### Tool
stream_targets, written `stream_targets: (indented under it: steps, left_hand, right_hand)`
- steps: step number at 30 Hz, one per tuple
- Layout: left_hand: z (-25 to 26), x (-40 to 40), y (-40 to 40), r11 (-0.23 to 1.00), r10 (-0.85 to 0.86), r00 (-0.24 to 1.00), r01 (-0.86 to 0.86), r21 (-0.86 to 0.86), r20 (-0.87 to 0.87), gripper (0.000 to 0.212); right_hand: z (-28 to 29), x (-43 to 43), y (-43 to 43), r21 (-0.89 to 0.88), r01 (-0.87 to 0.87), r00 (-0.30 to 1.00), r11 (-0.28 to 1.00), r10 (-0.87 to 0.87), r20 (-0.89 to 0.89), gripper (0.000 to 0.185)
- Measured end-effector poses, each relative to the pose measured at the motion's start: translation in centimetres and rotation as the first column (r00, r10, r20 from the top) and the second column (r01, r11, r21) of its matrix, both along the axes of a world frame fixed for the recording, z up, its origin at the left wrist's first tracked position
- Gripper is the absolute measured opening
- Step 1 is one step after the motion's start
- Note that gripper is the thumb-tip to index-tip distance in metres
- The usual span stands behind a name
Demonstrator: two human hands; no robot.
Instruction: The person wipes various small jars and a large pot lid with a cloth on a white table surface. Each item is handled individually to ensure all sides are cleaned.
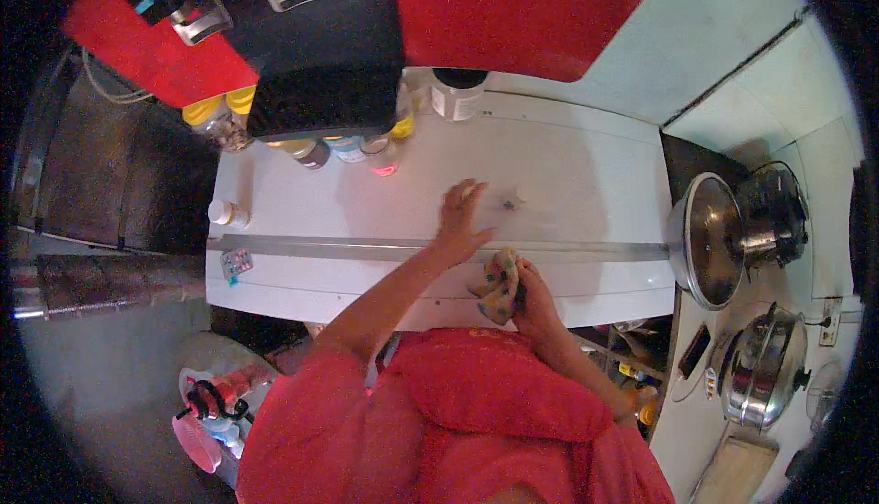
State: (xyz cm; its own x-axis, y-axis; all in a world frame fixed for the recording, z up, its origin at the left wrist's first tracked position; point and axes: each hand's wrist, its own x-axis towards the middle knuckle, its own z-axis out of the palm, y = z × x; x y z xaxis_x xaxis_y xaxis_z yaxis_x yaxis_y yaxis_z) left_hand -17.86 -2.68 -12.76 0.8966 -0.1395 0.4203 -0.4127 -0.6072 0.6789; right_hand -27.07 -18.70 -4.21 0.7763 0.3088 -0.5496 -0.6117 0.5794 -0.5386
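My left hand [461, 224] reaches over the white tabletop [295, 202], fingers apart, with nothing seen in it. Closer to my body, my right hand [537, 294] grips a bunched, patterned cloth [500, 288] above the near part of the table. A small greenish spot or scrap [508, 204] lies on the surface just right of my left hand; what it is cannot be told. A grey strip [329, 246] runs across the table beneath my left forearm.
Jars [312, 152] and a black-lidded container [459, 97] stand along the back, below red and black cabinets. At the left are a white bottle [229, 213] and a blister pack of pills [237, 264]. A metal bowl [711, 240] and a steel pot [766, 370] stand at the right.
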Motion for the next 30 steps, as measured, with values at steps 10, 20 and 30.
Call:
stream_targets:
  steps: [10, 20, 30]
  left_hand:
    - [-1.4, 3.4, -6.1, 0.993, 0.033, 0.962, 0.0, 0.119, -0.273, 0.067]
    - [6.1, -4.4, -3.6, 0.999, 0.052, 0.923, -0.045, 0.027, -0.38, 0.058]
    - [7.1, -10.1, -0.2, 0.931, 0.322, 0.929, -0.346, -0.119, -0.181, 0.064]
  right_hand:
    - [-2.7, -0.2, -4.3, -0.27, 0.303, 0.953, 0.914, -0.282, 0.112, 0.027]
    - [-1.2, 3.1, -1.1, -0.774, 0.37, 0.525, 0.513, 0.572, 0.63, 0.024]
    - [-2.3, 3.6, 3.3, -0.556, -0.044, 0.684, 0.83, 0.43, 0.589, 0.023]
